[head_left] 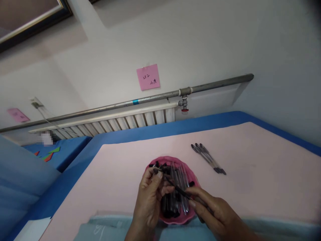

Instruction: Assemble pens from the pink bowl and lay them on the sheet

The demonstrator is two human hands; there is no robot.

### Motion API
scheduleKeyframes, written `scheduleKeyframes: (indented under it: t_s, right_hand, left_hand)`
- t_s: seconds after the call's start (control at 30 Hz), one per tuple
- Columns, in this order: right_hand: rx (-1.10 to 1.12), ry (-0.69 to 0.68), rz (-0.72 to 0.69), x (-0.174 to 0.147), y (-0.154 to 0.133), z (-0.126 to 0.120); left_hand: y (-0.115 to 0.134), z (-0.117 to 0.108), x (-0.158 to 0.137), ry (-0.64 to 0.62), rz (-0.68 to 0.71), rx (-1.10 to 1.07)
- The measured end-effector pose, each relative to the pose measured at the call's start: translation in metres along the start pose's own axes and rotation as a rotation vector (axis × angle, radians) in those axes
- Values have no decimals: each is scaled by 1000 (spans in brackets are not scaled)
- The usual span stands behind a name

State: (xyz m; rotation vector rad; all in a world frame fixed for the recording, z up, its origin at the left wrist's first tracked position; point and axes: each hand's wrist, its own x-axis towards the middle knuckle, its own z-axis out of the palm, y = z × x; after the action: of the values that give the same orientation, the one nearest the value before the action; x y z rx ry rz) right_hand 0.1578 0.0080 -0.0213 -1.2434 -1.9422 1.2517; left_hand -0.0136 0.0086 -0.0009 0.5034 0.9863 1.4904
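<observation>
Over a pink scalloped basket (167,222), my left hand (149,195) pinches a small dark pen part between thumb and forefinger; its exact kind is hard to make out. My right hand (217,209) is closed on a pen (181,191) with a black grip, its thin end pointing up and left toward the left fingers. Whether the pen touches the left-hand piece cannot be seen clearly. Inside the basket lie several clear pen barrels (184,177) and dark pen parts (168,206), partly hidden by my hands.
Three capped pens (208,159) lie side by side on the pink table sheet (250,174), right of the basket. Beyond the blue table edge (200,122) are a white radiator (130,121) and a metal pipe (160,97). A blue curtain (20,180) hangs at left.
</observation>
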Motion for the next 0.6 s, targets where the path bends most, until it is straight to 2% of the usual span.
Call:
scheduleKeyframes:
  t_s: [0.13, 0.23, 0.47, 0.6]
  right_hand:
    - [-10, -4, 5, 0, 0, 1]
    - [2, -20, 4, 0, 0, 1]
    - [11, -23, 24, 2, -1, 0]
    - [22, -24, 46, 2, 0, 0]
  left_hand:
    - [2, -1, 1, -17, -11, -12]
    - [5, -4, 3, -33, -76, -39]
    - [9, -12, 8, 48, -126, -158]
    - [8, -12, 7, 4, -142, -114]
